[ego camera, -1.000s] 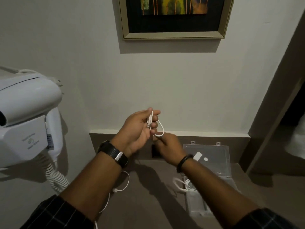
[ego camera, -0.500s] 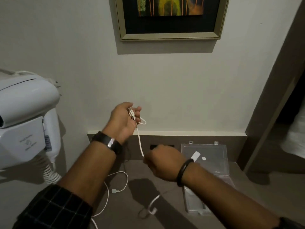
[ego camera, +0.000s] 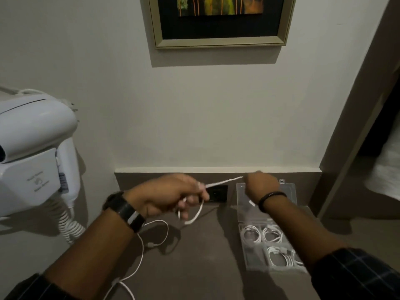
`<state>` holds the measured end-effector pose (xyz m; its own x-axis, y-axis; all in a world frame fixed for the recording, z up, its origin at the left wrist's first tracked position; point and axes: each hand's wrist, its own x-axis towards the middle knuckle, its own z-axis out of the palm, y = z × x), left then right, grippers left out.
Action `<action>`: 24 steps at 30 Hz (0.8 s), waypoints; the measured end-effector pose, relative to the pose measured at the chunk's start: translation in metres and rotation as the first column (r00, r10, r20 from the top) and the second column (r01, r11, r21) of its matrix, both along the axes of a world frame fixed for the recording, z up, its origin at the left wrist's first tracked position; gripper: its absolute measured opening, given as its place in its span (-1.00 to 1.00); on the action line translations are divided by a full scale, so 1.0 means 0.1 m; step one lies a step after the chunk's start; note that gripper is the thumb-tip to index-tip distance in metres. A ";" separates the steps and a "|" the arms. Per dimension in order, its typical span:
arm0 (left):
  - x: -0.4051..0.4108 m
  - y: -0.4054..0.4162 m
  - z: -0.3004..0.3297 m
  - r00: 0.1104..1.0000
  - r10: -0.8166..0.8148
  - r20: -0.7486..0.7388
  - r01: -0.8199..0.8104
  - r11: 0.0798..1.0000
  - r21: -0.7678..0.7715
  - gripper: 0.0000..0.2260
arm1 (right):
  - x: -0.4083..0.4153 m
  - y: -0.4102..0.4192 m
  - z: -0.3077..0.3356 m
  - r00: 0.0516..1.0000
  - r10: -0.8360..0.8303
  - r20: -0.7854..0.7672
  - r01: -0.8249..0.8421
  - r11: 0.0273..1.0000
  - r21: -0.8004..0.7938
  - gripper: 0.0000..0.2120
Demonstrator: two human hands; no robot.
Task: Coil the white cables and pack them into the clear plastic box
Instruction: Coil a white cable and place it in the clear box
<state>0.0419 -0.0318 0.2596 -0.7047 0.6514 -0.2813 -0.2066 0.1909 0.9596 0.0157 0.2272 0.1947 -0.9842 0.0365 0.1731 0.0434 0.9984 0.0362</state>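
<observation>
A white cable [ego camera: 223, 182] is stretched taut between both hands above the brown counter. My left hand [ego camera: 168, 195] pinches one end, with a loop of the same cable hanging below its fingers. My right hand [ego camera: 260, 185] grips the other end in a closed fist, just in front of the box lid. The clear plastic box [ego camera: 253, 255] lies open at the right, lid propped against the wall. Three coiled white cables [ego camera: 251, 233] lie in its compartments. Another loose white cable [ego camera: 155, 239] trails over the counter under my left forearm.
A white wall-mounted hair dryer [ego camera: 32, 148] with a coiled cord hangs at the left. A dark socket plate [ego camera: 218, 192] sits in the counter's back panel. A framed picture [ego camera: 218, 20] hangs above. A door frame [ego camera: 355, 118] stands at the right.
My hands have pulled apart sideways and dropped lower, drawing the cable out straight between them. My right hand moved up and right toward the box lid.
</observation>
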 end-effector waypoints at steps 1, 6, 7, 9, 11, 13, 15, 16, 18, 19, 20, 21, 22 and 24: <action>0.06 -0.01 -0.09 0.999 -0.037 0.028 0.038 0.998 -0.054 -0.76 | -0.05 0.08 0.02 0.999 -0.018 -0.037 0.019 1.000 0.009 -0.77; 0.24 0.08 -0.41 0.999 0.042 0.005 -0.041 0.978 -0.204 -0.71 | -0.23 0.00 0.12 0.995 0.011 -0.102 -0.004 0.998 0.070 -0.75; 0.28 0.11 -0.46 1.000 0.024 0.004 -0.022 0.965 -0.260 -0.69 | -0.27 -0.04 0.15 0.995 0.018 -0.103 -0.010 0.997 0.081 -0.74; 0.32 0.11 -0.50 1.000 0.002 0.024 0.006 0.951 -0.310 -0.65 | -0.34 -0.07 0.19 0.993 0.017 -0.114 -0.006 0.995 0.097 -0.75; 0.33 0.01 -0.47 1.000 0.017 0.023 -0.010 0.964 -0.266 -0.64 | -0.40 -0.09 0.21 0.990 0.011 -0.138 0.002 0.996 0.093 -0.75; 0.31 -0.08 -0.37 0.995 0.094 0.024 -0.091 0.989 -0.118 -0.67 | -0.40 -0.11 0.17 0.990 -0.007 -0.141 0.018 0.997 0.080 -0.77; 0.24 -0.14 -0.25 0.964 0.258 0.062 -0.264 0.956 0.126 -0.71 | -0.36 -0.16 0.09 0.994 -0.038 -0.106 0.045 0.997 0.064 -0.76; 0.18 -0.15 -0.19 0.934 0.345 0.090 -0.356 0.900 0.251 -0.72 | -0.32 -0.21 0.03 0.997 -0.038 -0.068 0.041 0.998 0.053 -0.75; -0.01 -0.12 -0.03 0.882 0.446 0.149 -0.462 0.760 0.457 -0.73 | -0.24 -0.40 -0.07 0.999 0.028 0.031 -0.029 0.999 0.017 -0.77; -0.11 -0.09 0.04 0.862 0.479 0.169 -0.489 0.696 0.526 -0.74 | -0.18 -0.54 -0.10 0.992 0.086 0.087 -0.087 0.996 0.001 -0.77; -0.20 -0.05 0.12 0.835 0.528 0.157 -0.517 0.651 0.556 -0.76 | -0.11 -0.71 -0.12 0.979 0.155 0.134 -0.155 0.988 -0.007 -0.76; -0.28 -0.02 0.17 0.791 0.605 0.087 -0.545 0.634 0.549 -0.78 | -0.02 -0.86 -0.13 0.960 0.227 0.163 -0.228 0.974 -0.012 -0.75; -0.36 -0.01 0.20 0.718 0.692 -0.068 -0.577 0.647 0.498 -0.80 | 0.06 -0.99 -0.11 0.941 0.297 0.160 -0.298 0.954 -0.016 -0.76; -0.45 -0.04 0.18 0.515 0.655 -0.552 -0.633 0.725 0.269 -0.81 | 0.20 -1.10 0.02 0.903 0.424 0.065 -0.423 0.906 -0.027 -0.80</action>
